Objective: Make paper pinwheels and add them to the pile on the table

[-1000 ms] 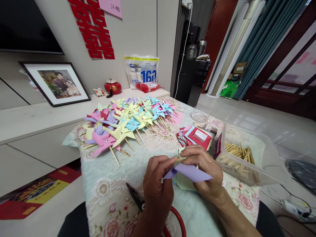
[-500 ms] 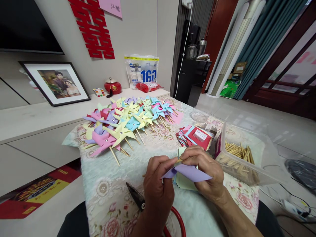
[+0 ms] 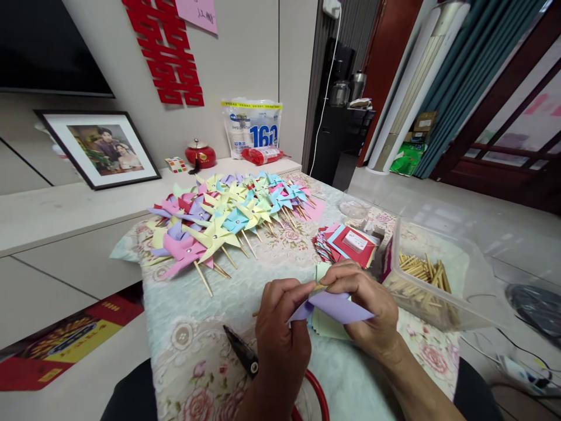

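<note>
Hands meet low in the frame's centre — left hand and right hand both pinch a purple paper and thin stick above the tabletop; scissors lie lower left.

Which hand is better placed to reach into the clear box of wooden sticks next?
Right, probably. The right hand sits just beside the clear box of sticks, on that same side. The left hand is farther off and would have to cross the purple paper both hands pinch.
</note>
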Demonstrator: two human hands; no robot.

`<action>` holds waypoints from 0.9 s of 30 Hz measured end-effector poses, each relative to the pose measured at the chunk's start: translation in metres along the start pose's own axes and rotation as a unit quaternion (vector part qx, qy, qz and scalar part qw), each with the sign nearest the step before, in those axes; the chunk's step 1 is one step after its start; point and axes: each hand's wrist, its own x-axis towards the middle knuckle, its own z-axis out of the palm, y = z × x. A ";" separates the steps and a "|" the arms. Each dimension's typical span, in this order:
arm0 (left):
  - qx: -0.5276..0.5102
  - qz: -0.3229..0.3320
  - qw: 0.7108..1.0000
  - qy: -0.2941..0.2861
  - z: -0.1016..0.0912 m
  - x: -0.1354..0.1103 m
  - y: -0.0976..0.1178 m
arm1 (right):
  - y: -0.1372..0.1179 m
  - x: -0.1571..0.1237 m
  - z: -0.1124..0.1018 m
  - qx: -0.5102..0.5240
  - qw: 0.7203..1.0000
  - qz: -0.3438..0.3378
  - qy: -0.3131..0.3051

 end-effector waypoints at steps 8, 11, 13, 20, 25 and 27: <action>0.000 0.018 1.000 0.002 0.000 -0.002 0.001 | 0.001 -0.001 0.001 0.031 0.999 0.003 0.011; 0.004 0.015 1.000 0.004 0.001 -0.003 0.003 | 0.000 0.000 0.001 0.032 0.999 -0.002 0.011; 0.009 0.012 1.000 0.009 0.002 -0.004 0.004 | 0.000 0.000 0.000 0.034 0.999 -0.005 0.009; 0.013 0.020 1.000 0.006 0.003 -0.005 0.005 | 0.000 -0.002 0.000 0.041 0.999 -0.016 0.005; 0.016 0.023 1.000 0.006 0.004 -0.007 0.006 | -0.001 -0.003 -0.001 0.035 0.999 -0.021 -0.006; 0.019 0.018 1.000 0.011 0.005 -0.008 0.006 | 0.000 -0.003 -0.001 0.026 0.999 -0.021 -0.012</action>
